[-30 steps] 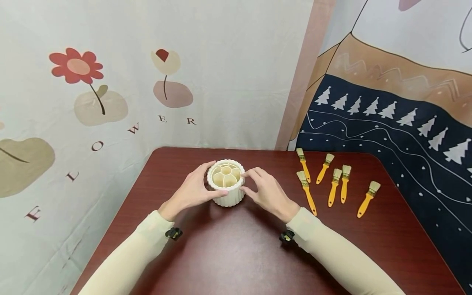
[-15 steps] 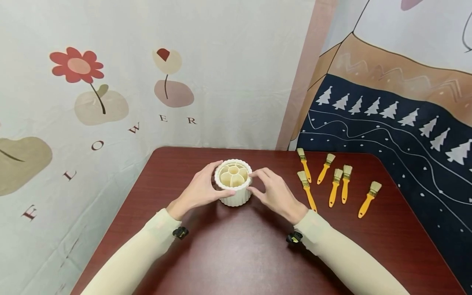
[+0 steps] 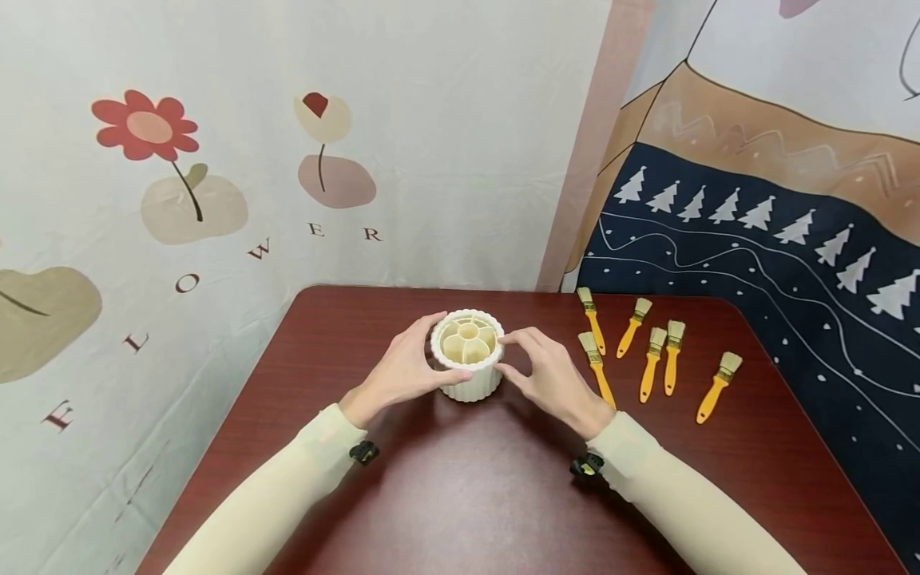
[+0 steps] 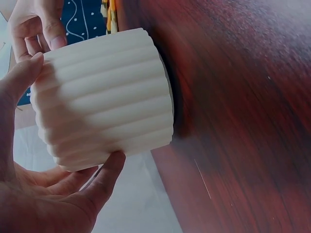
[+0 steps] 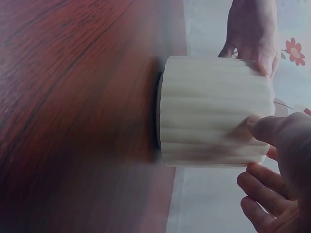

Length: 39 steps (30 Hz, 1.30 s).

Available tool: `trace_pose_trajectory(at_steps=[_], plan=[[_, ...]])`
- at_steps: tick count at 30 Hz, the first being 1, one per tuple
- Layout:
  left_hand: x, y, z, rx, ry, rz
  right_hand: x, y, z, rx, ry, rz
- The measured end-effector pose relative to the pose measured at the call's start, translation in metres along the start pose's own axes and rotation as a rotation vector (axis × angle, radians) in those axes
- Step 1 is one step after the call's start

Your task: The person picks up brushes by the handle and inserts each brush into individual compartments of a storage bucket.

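A cream round desk organizer [image 3: 473,387] with ribbed sides and a scalloped rim stands upright near the back middle of the table. Its top is divided into several compartments around a central round one; no items show inside. My left hand [image 3: 401,369] holds its left side, thumb across the front and fingers round the back. On the right side, my right hand [image 3: 552,379] grips near the rim with thumb and fingertips. Both wrist views show the ribbed wall [image 4: 107,97] between the hands, with a dark band under the base [image 5: 157,111].
Several paintbrushes [image 3: 673,358] with yellow handles and pale bristles lie spread on the right of the reddish-brown table [image 3: 460,495]. Printed cloths [image 3: 446,144] hang behind the table's back edge and along its right side.
Both hands have shifted the organizer a short way to the right across the table, keeping their hold. The paintbrushes lie where they were.
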State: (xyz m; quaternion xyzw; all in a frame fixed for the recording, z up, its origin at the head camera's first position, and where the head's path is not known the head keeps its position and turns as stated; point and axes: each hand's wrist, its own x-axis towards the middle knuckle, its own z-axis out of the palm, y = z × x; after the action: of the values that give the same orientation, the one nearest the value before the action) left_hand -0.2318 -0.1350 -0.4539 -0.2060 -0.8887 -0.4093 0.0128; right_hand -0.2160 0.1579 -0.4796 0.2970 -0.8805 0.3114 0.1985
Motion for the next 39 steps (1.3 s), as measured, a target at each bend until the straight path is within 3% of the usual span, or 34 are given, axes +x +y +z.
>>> trace_pose_trajectory(at_steps=[13, 39], plan=[[0.004, 0.008, 0.010, 0.056, 0.005, 0.026, -0.009, 0.004, -0.010, -0.011, 0.004, 0.020], [0.008, 0.025, 0.026, 0.078, -0.037, 0.054, -0.029, 0.014, -0.030, -0.036, 0.030, -0.005]])
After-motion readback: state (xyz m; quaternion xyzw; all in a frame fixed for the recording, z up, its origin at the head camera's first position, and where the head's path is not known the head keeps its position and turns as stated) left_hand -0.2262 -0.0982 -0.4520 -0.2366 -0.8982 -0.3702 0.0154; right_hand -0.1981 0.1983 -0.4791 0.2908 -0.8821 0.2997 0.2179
